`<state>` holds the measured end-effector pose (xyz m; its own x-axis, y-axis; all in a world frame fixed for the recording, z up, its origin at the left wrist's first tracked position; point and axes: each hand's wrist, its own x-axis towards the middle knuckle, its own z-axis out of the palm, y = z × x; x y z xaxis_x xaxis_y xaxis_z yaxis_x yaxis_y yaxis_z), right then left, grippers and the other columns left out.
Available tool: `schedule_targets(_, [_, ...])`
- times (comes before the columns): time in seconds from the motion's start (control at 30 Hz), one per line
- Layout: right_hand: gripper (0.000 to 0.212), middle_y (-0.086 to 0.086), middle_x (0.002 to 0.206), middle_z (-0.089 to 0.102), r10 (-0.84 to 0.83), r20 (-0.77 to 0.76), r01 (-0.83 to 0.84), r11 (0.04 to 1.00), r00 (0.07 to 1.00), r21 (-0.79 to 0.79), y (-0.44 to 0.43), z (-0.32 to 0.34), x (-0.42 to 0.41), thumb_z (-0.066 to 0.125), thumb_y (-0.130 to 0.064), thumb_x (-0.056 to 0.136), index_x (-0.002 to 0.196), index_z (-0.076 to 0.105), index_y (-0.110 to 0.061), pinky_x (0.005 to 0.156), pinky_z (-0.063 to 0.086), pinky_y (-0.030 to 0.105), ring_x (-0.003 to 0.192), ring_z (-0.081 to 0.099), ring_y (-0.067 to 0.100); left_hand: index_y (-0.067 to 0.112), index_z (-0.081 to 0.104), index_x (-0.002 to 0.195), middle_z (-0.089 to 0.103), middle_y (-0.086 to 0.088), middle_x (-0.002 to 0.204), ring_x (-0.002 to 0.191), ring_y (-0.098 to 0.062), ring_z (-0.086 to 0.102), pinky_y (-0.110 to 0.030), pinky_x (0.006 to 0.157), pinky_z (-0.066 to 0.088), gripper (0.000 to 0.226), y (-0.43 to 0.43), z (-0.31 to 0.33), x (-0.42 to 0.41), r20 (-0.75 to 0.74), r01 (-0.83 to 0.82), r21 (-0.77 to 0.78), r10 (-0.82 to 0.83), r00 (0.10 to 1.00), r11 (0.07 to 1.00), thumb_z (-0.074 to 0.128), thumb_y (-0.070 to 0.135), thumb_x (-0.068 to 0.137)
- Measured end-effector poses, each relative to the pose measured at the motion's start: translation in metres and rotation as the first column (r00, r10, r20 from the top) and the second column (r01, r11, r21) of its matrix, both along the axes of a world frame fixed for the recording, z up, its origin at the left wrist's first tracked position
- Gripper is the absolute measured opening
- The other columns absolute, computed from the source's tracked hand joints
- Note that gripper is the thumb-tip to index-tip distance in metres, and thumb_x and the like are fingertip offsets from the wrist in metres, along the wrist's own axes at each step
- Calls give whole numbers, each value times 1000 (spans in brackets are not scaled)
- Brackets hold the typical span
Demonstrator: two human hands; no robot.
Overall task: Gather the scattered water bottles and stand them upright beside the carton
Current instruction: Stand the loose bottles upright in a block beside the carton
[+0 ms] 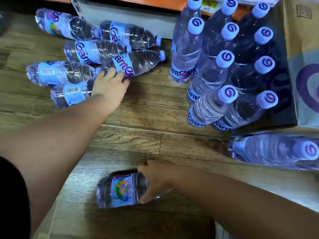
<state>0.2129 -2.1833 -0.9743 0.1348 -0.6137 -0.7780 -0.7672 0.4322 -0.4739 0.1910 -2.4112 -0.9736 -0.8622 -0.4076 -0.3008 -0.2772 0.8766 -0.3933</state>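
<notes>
Several clear water bottles with lilac caps lie scattered on the wooden floor at upper left. My left hand (110, 85) reaches into that pile and curls its fingers round one lying bottle (138, 62). Near the bottom, my right hand (155, 181) grips the neck end of another lying bottle (119, 190) with a colourful label. Several upright bottles (224, 66) stand in rows against the left side of the brown carton (296, 37). One more bottle (272, 150) lies in front of the carton at right.
A grey shelf base (131, 12) with an orange strip runs along the back, behind the pile. Bare wooden floor (151, 131) stretches between my two hands and the standing rows.
</notes>
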Motion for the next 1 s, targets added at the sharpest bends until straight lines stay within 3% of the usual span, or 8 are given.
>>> schedule_targets(0.13, [73, 5, 120, 54, -66, 49, 62, 995, 997, 82, -11, 3, -9, 72, -49, 71, 130, 42, -20, 86, 53, 43, 105, 54, 25, 15, 35, 135, 62, -8, 120, 120, -27, 48, -36, 97, 36, 57, 2, 1, -7, 75, 79, -25, -77, 994, 997, 61, 15, 84])
schedule_targets(0.3, [48, 2, 100, 68, -142, 57, 132, 979, 988, 152, -25, 16, -25, 67, -46, 76, 112, 57, -16, 54, 41, 23, 79, 60, 18, 19, 49, 125, 58, 3, 122, 122, -19, 46, -33, 95, 41, 41, -6, 15, 3, 159, 227, 15, -226, 961, 974, 59, 26, 86])
schedule_targets(0.43, [46, 8, 92, 64, -177, 4, 173, 967, 984, 186, -44, 34, -43, 59, -44, 85, 116, 59, -10, 47, 45, 21, 69, 59, 23, 22, 55, 121, 56, 3, 122, 121, -20, 48, -33, 90, 47, 35, -15, 42, 11, 143, 212, 73, -220, 965, 975, 56, 31, 88])
schedule_targets(0.5, [46, 14, 90, 60, -253, 24, 237, 932, 967, 273, -52, 37, -48, 58, -41, 87, 116, 56, -6, 45, 50, 25, 67, 59, 29, 22, 56, 119, 56, 1, 121, 119, -22, 51, -35, 86, 49, 32, -19, 53, 13, 146, 173, 84, -183, 972, 981, 56, 24, 87])
schedule_targets(0.6, [44, 7, 80, 50, -268, -14, 258, 910, 963, 324, -58, 47, -56, 58, -45, 87, 114, 50, -10, 47, 50, 28, 62, 58, 29, 19, 56, 118, 56, -2, 120, 115, -25, 55, -36, 84, 52, 34, -22, 70, 20, 159, 118, 112, -135, 978, 987, 56, 18, 85])
schedule_targets(0.77, [76, 13, 121, 49, -342, -84, 351, 901, 936, 254, -63, 67, -67, 66, -59, 77, 126, 47, -4, 61, 57, 33, 91, 70, 36, 12, 53, 118, 53, -8, 122, 116, -30, 55, -38, 85, 49, 30, -28, 92, 34, 112, 40, 126, -54, 992, 991, 54, 15, 88])
schedule_targets(0.87, [68, 6, 96, 49, -348, -99, 358, 926, 932, 120, -68, 84, -64, 63, -56, 81, 124, 46, -6, 54, 52, 29, 66, 68, 32, 7, 53, 116, 53, -13, 118, 108, -34, 58, -37, 80, 48, 30, -35, 108, 42, 31, -39, 187, 33, 999, 982, 53, 12, 87])
schedule_targets(1.0, [50, 8, 102, 65, -305, -241, 299, 952, 921, -61, -71, 113, -60, 66, -52, 81, 114, 58, -16, 68, 56, 31, 52, 65, 23, 7, 55, 114, 53, -16, 116, 105, -36, 58, -41, 83, 51, 34, -40, 138, 56, -34, -114, 294, 129, 991, 949, 62, 18, 82])
